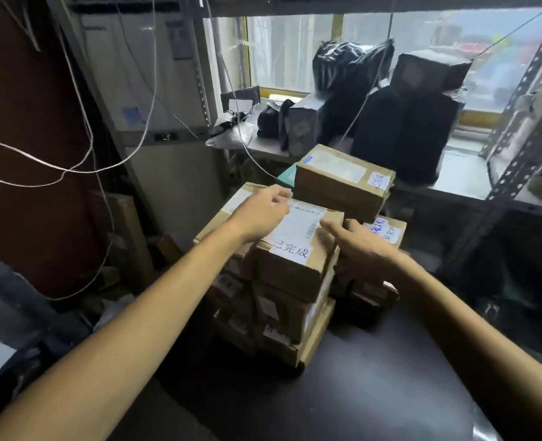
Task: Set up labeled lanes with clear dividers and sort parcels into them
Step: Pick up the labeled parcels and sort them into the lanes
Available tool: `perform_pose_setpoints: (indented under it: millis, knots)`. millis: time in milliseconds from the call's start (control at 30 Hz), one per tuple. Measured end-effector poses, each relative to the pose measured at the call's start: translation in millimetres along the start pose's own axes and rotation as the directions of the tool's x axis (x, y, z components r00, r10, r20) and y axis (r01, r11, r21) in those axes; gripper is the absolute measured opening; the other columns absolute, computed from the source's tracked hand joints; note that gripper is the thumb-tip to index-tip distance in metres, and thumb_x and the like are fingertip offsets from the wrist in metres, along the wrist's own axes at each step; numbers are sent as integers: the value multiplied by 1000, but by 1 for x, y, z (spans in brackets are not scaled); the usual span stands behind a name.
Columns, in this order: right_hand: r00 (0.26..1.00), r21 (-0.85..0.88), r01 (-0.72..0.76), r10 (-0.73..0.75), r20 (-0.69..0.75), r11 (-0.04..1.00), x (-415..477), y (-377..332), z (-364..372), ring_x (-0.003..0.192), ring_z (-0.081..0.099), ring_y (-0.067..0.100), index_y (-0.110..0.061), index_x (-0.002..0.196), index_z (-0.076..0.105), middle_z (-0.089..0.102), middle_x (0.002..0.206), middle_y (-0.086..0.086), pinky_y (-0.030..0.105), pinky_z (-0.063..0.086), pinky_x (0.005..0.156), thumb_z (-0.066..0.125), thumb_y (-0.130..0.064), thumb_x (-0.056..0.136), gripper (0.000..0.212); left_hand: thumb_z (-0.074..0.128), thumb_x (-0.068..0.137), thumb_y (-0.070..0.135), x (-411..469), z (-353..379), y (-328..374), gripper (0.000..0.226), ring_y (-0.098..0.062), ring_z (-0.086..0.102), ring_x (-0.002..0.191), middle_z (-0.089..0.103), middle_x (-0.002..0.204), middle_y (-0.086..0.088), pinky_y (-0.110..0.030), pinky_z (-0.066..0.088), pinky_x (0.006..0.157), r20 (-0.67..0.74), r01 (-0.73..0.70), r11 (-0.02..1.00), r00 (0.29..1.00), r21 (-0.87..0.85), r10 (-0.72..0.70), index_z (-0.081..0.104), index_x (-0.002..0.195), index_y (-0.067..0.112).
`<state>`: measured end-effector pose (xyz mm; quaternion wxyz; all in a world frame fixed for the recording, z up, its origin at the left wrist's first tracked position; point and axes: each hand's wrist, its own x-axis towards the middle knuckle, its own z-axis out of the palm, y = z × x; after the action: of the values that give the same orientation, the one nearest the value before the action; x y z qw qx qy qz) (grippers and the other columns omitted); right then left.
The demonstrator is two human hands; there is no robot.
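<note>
Two hands are at the top box (282, 272) of a stack on the dark table (374, 377). Its white label (295, 237) says "已完成". The left hand (260, 214) lies on the box, fingers curled; I cannot tell if it pinches anything. The right hand (361, 241) has straight fingers and holds nothing.

**Daylight at the back of a crowded storeroom**

Pale daylight enters through a wide glass window (295, 49) with a yellow-painted frame (479, 117), above a light grey ledge (463, 176). A grey slotted-angle metal shelf upright (517, 128) leans across the right side. Thin white cords (72, 168) loop in front of a reddish-brown wall panel (24, 122) on the left. In the foreground lies a dark, glossy desk (374, 377).
</note>
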<state>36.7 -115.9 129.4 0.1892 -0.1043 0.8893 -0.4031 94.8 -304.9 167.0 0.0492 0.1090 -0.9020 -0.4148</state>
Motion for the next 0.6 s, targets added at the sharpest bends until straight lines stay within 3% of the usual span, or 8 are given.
perform_pose_setpoints:
  millis: [100, 167, 233, 333, 400, 467, 533, 600]
  knots:
    - [999, 92, -49, 50, -11, 995, 5, -4, 8, 53, 58, 5, -16, 138, 46, 57, 92, -8, 7, 39, 35, 47, -57, 97, 58, 46, 96, 25, 14, 6, 8, 45, -21, 50, 125, 54, 138, 0, -37, 41, 104, 69, -7, 991, 998, 133, -2, 46, 141, 24]
    - [996, 219, -87, 87, 10, 972, 6, -8, 10, 68, 71, 13, -18, 135, 49, 67, 103, 0, 18, 55, 50, 49, -54, 98, 51, 47, 95, 25, 21, 7, 13, 49, -26, 47, 129, 49, 143, -3, -39, 40, 105, 58, -39, 980, 998, 197, 28, 41, 144, 24]
    - [994, 301, -112, 108, 31, 947, 4, -9, 11, 96, 72, 24, -21, 139, 47, 69, 116, 5, 25, 61, 64, 47, -51, 101, 49, 49, 95, 25, 26, 7, 17, 51, -27, 47, 129, 47, 145, -5, -40, 41, 103, 60, -71, 978, 996, 195, 60, 40, 145, 24]
    - [988, 465, -148, 146, 41, 873, -5, -11, 15, 80, 69, 9, -21, 140, 44, 67, 101, -2, 14, 52, 50, 47, -52, 100, 50, 53, 91, 13, 32, 5, 22, 52, -25, 48, 130, 51, 143, -4, -39, 43, 105, 76, -142, 981, 988, 135, 132, 47, 142, 24]
    - [990, 496, -133, 143, 18, 858, -10, -10, 16, 89, 72, 12, -19, 133, 47, 66, 111, 3, 24, 59, 68, 49, -60, 96, 55, 55, 88, 4, 32, 7, 25, 54, -21, 49, 131, 55, 141, -2, -30, 42, 105, 90, -187, 982, 979, 43, 182, 55, 138, 23]
    - [992, 483, -66, 110, -63, 873, -13, -4, 14, 121, 62, 25, -18, 132, 46, 58, 133, 6, 43, 52, 102, 49, -63, 94, 59, 56, 87, 1, 31, 11, 29, 54, -18, 49, 132, 56, 142, 0, -23, 40, 98, 105, -241, 970, 965, 7, 239, 56, 137, 21]
    - [992, 571, -25, 89, -85, 821, -22, -2, 10, 124, 59, 30, -22, 140, 43, 58, 138, 9, 51, 47, 108, 51, -59, 96, 58, 57, 89, 2, 31, 15, 32, 53, -15, 54, 121, 56, 141, -1, -17, 45, 84, 103, -278, 959, 954, -51, 282, 55, 138, 22]
    - [992, 645, 28, 58, -112, 764, -35, 3, 4, 119, 64, 31, -26, 138, 42, 62, 132, 12, 53, 48, 106, 55, -50, 98, 49, 57, 92, 3, 31, 20, 39, 52, -7, 58, 99, 56, 138, -2, -20, 55, 72, 95, -284, 945, 949, -161, 302, 54, 139, 24]
